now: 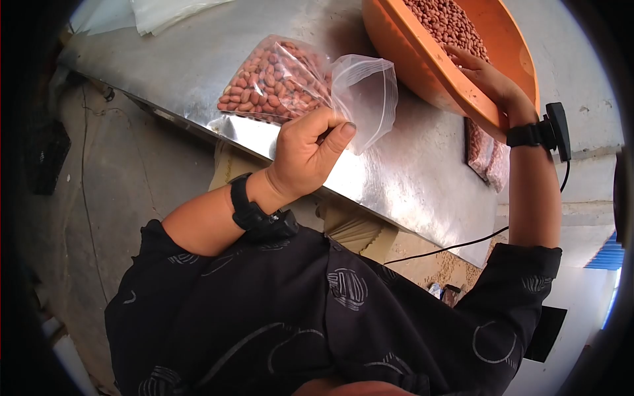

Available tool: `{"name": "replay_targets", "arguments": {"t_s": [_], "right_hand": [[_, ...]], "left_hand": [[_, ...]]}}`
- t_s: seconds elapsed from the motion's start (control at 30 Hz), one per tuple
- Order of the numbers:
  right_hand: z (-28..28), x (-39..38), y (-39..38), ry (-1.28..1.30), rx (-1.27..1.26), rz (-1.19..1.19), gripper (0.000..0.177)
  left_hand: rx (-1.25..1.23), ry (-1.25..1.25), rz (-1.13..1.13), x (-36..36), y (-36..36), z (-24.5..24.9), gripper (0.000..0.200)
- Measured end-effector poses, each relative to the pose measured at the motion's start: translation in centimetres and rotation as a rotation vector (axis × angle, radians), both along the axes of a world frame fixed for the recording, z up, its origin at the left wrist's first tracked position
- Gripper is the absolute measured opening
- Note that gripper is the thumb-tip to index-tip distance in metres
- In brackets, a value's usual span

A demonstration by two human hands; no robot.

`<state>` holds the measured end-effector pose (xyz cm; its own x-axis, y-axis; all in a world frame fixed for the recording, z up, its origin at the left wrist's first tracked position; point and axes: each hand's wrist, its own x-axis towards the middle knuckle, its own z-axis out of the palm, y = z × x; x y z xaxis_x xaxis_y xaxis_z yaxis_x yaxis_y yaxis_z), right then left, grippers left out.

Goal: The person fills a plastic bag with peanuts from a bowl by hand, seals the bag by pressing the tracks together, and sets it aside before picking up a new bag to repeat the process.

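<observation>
My left hand (309, 153) is closed on the near edge of a clear zip bag (364, 92), its fingers curled and the thumb on top. The bag lies on its side on the metal table, mouth open to the right, its lower part filled with reddish peanuts (271, 82). Over the rim of an orange basin (422, 49) reaches my right hand (487, 78), fingers stretched out with the tips at the loose peanuts (452, 26) inside. Some of its fingers are hidden by the basin wall. Nothing held shows in that hand.
Filled bags of peanuts (489, 158) lie on the metal table (416, 191) beside the basin. Clear plastic sheets or bags (172, 12) rest at the far left. A black cable (449, 247) runs in front of the table, and loose bits lie scattered on the floor below.
</observation>
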<state>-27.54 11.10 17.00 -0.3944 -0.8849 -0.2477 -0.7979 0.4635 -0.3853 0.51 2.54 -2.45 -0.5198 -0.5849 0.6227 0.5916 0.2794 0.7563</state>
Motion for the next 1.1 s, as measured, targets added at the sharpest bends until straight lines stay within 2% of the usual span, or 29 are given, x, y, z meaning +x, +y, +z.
{"name": "replay_targets", "arguments": {"t_s": [0.1, 0.17, 0.37, 0.43, 0.53, 0.63, 0.73, 0.83, 0.9, 1.03, 1.1], "right_hand": [[-0.1, 1.3, -0.3, -0.316, 0.109, -0.193, 0.045], [0.4, 4.0, -0.3, -0.411, 0.132, -0.339, 0.04], [-1.9, -0.4, -0.2, -0.615, 0.094, -0.304, 0.034], [-2.0, -0.9, -0.3, -0.556, 0.092, -0.24, 0.032], [-1.4, -0.7, -0.8, -0.286, 0.112, -0.048, 0.023], [-0.1, 1.2, -1.0, 0.024, 0.06, -0.009, 0.02], [0.9, 0.6, -1.2, 0.486, -0.026, 0.064, 0.023], [1.7, 1.5, -0.1, 0.179, -0.435, -0.075, 0.023], [2.6, 4.4, 0.2, -0.059, -0.618, -0.009, 0.021], [1.8, 11.4, -0.3, -0.397, -0.45, 0.212, 0.018], [-1.3, 12.9, -1.6, -0.121, -0.446, 0.504, 0.017]], "left_hand": [[0.02, 0.052, 0.037, -0.1, 0.2, 0.2, 0.018], [0.02, 0.051, 0.035, 0.0, 0.3, 0.3, 0.018], [0.018, 0.015, 0.026, 0.3, 0.3, 0.5, 0.018], [0.041, -0.026, 0.008, 0.6, 0.3, 0.7, 0.017], [0.01, 0.033, 0.054, 0.1, 0.3, 0.5, 0.016], [-0.045, -0.061, -0.022, 0.7, -0.2, 0.4, 0.018], [0.021, -0.021, 0.03, 0.4, -0.2, 1.1, 0.013], [0.004, -0.027, 0.022, 0.6, 0.2, 1.2, 0.013], [0.003, -0.024, 0.023, 0.7, 0.3, 1.2, 0.013], [-0.003, -0.038, 0.025, 0.6, 0.2, 1.1, 0.013], [0.019, -0.059, 0.014, 0.9, 0.2, 1.3, 0.013]]}}
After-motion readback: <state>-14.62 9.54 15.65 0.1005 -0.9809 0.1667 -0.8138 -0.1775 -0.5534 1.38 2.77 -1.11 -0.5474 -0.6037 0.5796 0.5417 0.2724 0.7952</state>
